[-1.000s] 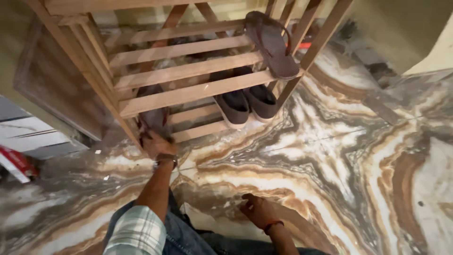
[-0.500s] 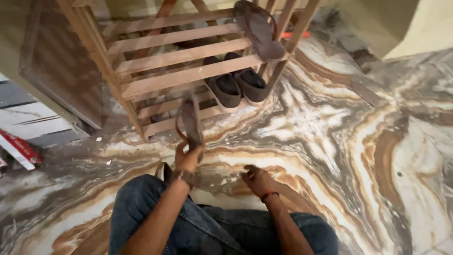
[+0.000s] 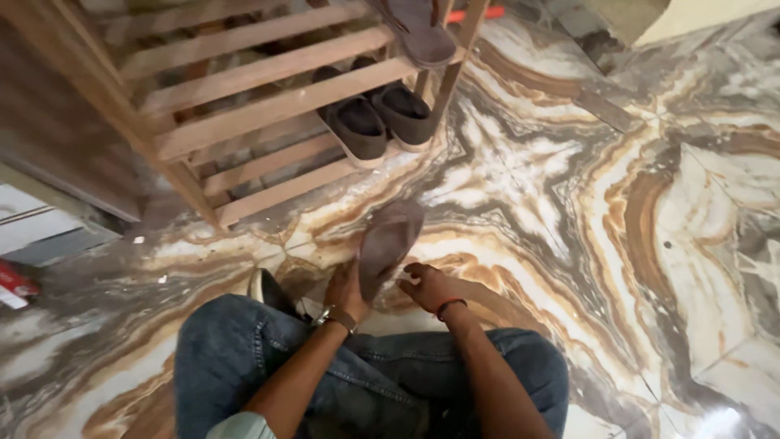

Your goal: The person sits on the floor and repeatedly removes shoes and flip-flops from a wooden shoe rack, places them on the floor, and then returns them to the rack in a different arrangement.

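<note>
Sandal (image 3: pixel 388 244) is held sole-up just above the marble floor (image 3: pixel 569 211), in front of the person's knees; the left hand (image 3: pixel 348 290) is closed on its heel end, while the right hand (image 3: pixel 429 286) is set beside it with fingers half curled, touching or nearly touching the sole edge, though contact cannot be told. A slip is judged the likeliest trouble: only the heel end is gripped, so the long toe end could tip down and drop onto the floor. A wooden rack (image 3: pixel 268 106) stands just beyond, with a pair of dark shoes (image 3: pixel 378 122) on its lower slats at the right corner and a second sandal (image 3: pixel 418 32) lying on an upper slat at the right edge. The rack's slanted right leg (image 3: pixel 447 69) stands between the held sandal and the shelves. The jeans (image 3: pixel 244 358) fill the near edge of the view.
</note>
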